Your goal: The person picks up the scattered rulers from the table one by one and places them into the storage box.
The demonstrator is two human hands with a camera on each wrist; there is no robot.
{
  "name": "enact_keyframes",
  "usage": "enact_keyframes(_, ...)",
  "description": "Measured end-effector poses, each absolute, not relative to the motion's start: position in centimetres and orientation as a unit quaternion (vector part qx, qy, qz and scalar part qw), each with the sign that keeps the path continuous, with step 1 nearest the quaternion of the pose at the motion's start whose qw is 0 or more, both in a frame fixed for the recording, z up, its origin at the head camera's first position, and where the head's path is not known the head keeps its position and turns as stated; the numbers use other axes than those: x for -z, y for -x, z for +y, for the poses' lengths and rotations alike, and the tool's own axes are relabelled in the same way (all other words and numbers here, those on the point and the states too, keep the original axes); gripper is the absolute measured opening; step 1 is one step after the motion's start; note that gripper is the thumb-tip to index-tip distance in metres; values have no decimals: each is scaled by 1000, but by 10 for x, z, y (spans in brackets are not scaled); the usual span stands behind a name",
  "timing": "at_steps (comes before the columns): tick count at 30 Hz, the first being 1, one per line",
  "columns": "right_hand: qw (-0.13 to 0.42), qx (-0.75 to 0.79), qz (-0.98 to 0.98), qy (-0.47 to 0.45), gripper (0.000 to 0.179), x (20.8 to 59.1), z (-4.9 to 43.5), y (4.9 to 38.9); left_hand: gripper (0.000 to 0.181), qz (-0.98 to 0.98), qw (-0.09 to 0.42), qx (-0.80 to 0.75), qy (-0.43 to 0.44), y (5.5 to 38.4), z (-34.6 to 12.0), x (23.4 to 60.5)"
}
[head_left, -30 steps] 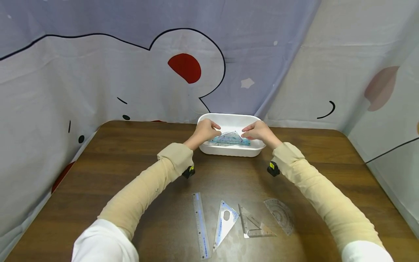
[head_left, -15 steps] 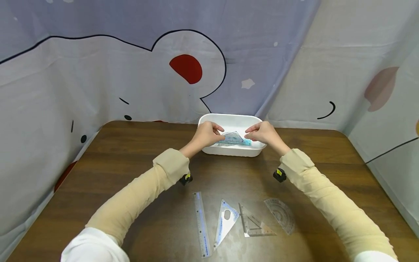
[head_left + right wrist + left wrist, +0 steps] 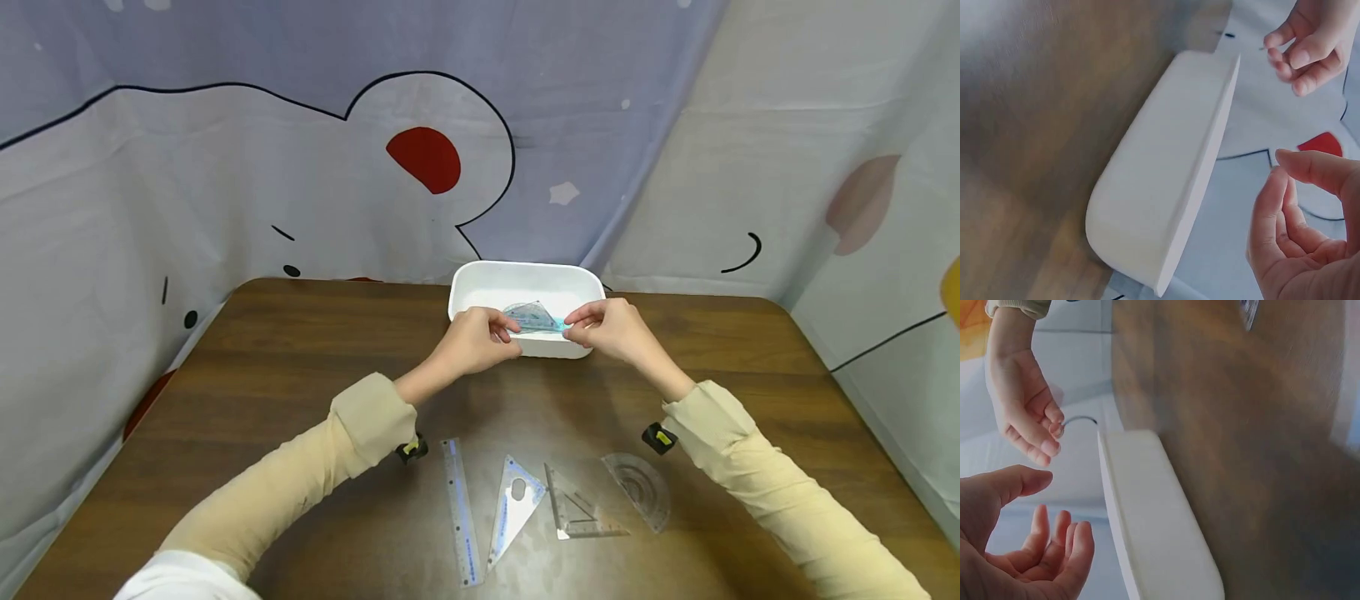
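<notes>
A white plastic tub (image 3: pixel 555 347) stands at the back of the table. Clear and turquoise drawing tools lie in it, among them a transparent set square (image 3: pixel 534 315); the hands partly hide them. My left hand (image 3: pixel 480 340) hovers at the tub's front left, its thumb and fingers apart with nothing between them in the left wrist view. At the front right is my right hand (image 3: pixel 611 327), fingers bent and thumb close to the index fingertip. No object shows between those fingertips in the right wrist view (image 3: pixel 1304 219).
Nearer on the brown table (image 3: pixel 315 333) lie a clear ruler (image 3: pixel 462 517), a set square with blue markings (image 3: pixel 517 508), another clear set square (image 3: pixel 581 512) and a clear protractor (image 3: pixel 641 490). A printed cloth (image 3: pixel 225 183) hangs behind the table.
Both hands have drawn back toward the body from over the tub to its front side. The tools in the tub and on the table stay where they were.
</notes>
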State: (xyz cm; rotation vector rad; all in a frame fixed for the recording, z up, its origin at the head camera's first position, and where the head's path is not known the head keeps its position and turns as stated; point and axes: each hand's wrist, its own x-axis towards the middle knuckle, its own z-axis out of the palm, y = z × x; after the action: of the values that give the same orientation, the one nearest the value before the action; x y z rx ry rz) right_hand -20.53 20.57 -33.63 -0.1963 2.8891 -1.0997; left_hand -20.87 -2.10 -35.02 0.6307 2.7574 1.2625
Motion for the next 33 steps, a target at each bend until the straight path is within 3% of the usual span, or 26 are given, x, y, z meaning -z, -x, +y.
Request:
enact_keyframes(13,59,396,912,91,19,357,202,153,20,877,86,-424,-210,169,-31,371)
enact_keyframes(26,125,399,898,134,26,384,193,130,29,864,140,-417,-247,131,-41,389)
enact_keyframes(33,153,393,891,168,31,392,173,113,39,860,192,-430,-196,109,-50,395)
